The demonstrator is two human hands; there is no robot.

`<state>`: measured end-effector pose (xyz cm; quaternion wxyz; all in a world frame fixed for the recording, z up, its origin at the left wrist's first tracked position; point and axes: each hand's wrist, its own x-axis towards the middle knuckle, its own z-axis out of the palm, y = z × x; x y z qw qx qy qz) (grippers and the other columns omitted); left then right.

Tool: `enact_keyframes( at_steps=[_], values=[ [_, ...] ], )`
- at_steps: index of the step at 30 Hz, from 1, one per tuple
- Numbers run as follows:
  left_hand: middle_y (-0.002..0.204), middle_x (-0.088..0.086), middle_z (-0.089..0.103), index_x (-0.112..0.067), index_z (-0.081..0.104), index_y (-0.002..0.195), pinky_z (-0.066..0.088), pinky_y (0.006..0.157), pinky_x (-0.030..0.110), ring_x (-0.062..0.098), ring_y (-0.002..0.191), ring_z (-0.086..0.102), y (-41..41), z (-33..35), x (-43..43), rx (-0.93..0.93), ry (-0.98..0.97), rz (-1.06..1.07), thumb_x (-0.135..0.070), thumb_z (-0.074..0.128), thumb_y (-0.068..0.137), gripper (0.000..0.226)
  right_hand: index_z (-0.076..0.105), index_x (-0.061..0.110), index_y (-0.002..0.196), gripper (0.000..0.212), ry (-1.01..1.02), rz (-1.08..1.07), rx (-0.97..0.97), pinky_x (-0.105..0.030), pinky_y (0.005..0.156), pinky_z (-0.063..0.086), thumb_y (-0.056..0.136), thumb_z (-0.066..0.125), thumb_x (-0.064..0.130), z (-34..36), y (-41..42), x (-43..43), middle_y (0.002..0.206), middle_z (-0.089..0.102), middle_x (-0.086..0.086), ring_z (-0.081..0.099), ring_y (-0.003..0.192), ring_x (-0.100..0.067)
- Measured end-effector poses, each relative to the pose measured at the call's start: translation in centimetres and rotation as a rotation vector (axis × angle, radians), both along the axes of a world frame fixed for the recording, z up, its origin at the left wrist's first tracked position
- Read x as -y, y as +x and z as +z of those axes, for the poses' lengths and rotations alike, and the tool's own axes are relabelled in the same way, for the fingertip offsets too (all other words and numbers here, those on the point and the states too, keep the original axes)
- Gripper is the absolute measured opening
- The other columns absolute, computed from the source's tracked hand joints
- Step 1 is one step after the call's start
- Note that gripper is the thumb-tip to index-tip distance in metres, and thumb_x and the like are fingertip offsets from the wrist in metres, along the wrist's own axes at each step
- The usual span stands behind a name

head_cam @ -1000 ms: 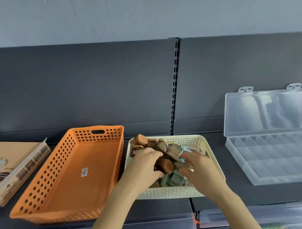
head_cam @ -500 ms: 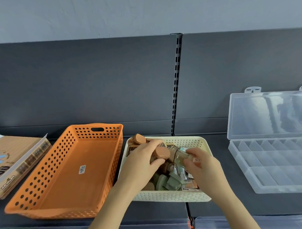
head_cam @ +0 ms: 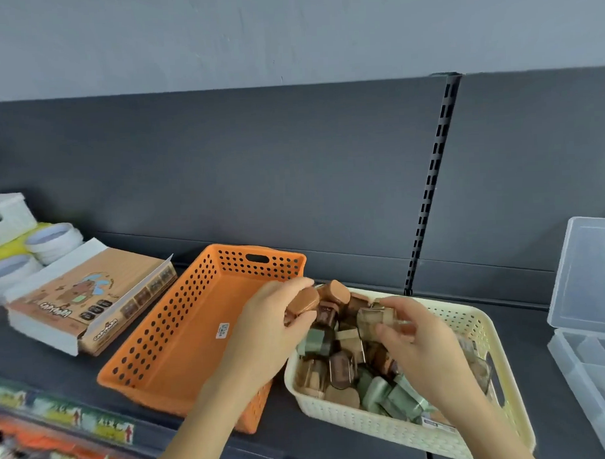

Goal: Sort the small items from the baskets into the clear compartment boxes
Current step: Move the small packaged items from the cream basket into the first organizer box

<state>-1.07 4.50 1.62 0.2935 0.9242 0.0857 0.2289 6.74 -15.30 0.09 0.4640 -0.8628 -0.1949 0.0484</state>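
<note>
A cream basket [head_cam: 476, 323] holds several small brown, green and clear stamp-like items. My left hand [head_cam: 267, 330] grips a brown rounded item [head_cam: 302, 303] above the basket's left edge. My right hand [head_cam: 421, 342] pinches a clear box-shaped item [head_cam: 373, 321] over the middle of the basket. An orange basket [head_cam: 181, 336] with only a small label inside lies to the left. The clear compartment box [head_cam: 586, 353] with its lid up is at the right edge, partly cut off.
A brown printed carton [head_cam: 87, 302] lies left of the orange basket, with white and yellow containers [head_cam: 24, 246] behind it. A dark back panel with a slotted upright [head_cam: 430, 187] rises behind the shelf. Colourful packages [head_cam: 61, 440] show at the lower left.
The view has swung left, so the compartment box now sits at the right edge. My left hand has lifted the brown item up and leftward; my right hand has raised the clear item.
</note>
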Motion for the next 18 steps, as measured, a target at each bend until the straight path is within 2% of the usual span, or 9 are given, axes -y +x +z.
enact_keyframes(
  at_steps=[2,4,5,9,11,13,18],
  values=[
    [0.114,-0.016,0.055,-0.035,0.055,0.127,0.047,0.082,0.014,-0.002,0.096,0.053,-0.2,0.3,-1.9,-0.021,0.023,0.014,-0.029,0.064,0.089,0.04,0.053,0.033,0.116,0.027,0.043,0.033,-0.017,-0.031,0.069,0.056,0.09,0.059,0.026,0.5,0.1,-1.3,0.09,0.065,0.011,0.065,0.077,-0.011],
    [0.115,-0.016,0.054,-0.032,0.054,0.128,0.042,0.08,0.01,-0.001,0.096,0.052,-0.2,0.6,-4.0,-0.065,0.057,0.024,-0.032,0.062,0.09,0.039,0.054,0.033,0.11,0.019,0.083,0.061,-0.036,-0.023,0.055,0.054,0.092,0.055,0.026,1.3,0.0,-2.8,0.084,0.066,0.002,0.066,0.068,-0.021],
    [0.117,-0.015,0.054,-0.031,0.053,0.129,0.041,0.08,0.011,0.001,0.098,0.052,-0.1,0.6,-5.1,-0.09,0.075,0.027,-0.032,0.061,0.09,0.04,0.055,0.033,0.108,0.016,0.098,0.068,-0.029,-0.021,0.052,0.052,0.093,0.053,0.026,1.8,0.1,-3.7,0.082,0.066,0.0,0.066,0.066,-0.02],
    [0.123,-0.014,0.051,-0.029,0.048,0.126,0.049,0.07,0.018,0.007,0.097,0.053,1.6,0.7,-8.8,-0.225,0.171,0.061,-0.032,0.064,0.088,0.041,0.058,0.034,0.108,0.017,0.051,0.115,0.055,-0.027,0.059,0.056,0.094,0.052,0.027,3.3,0.6,-7.9,0.089,0.063,0.004,0.065,0.07,-0.014],
    [0.125,-0.009,0.054,-0.026,0.048,0.123,0.054,0.078,0.025,0.011,0.104,0.055,3.0,0.4,-10.2,-0.276,0.21,0.048,-0.028,0.067,0.086,0.041,0.058,0.035,0.11,0.02,-0.013,0.156,0.087,-0.03,0.065,0.058,0.093,0.054,0.027,3.7,1.3,-10.3,0.097,0.06,0.003,0.064,0.077,-0.014],
    [0.124,-0.005,0.056,-0.022,0.048,0.121,0.052,0.084,0.027,0.013,0.107,0.056,4.2,0.1,-11.5,-0.328,0.221,0.015,-0.024,0.068,0.086,0.041,0.057,0.032,0.116,0.027,-0.084,0.182,0.095,-0.03,0.068,0.058,0.09,0.058,0.025,3.9,2.0,-12.6,0.102,0.059,0.002,0.064,0.08,-0.015],
    [0.108,0.0,0.058,-0.017,0.049,0.112,0.048,0.064,0.027,0.015,0.085,0.057,6.0,-0.7,-14.3,-0.408,0.186,-0.062,-0.014,0.064,0.085,0.031,0.057,0.015,0.118,0.029,-0.332,0.224,0.242,-0.026,0.074,0.045,0.09,0.055,0.02,2.9,3.7,-17.1,0.111,0.054,-0.004,0.055,0.093,-0.02]
  ],
)
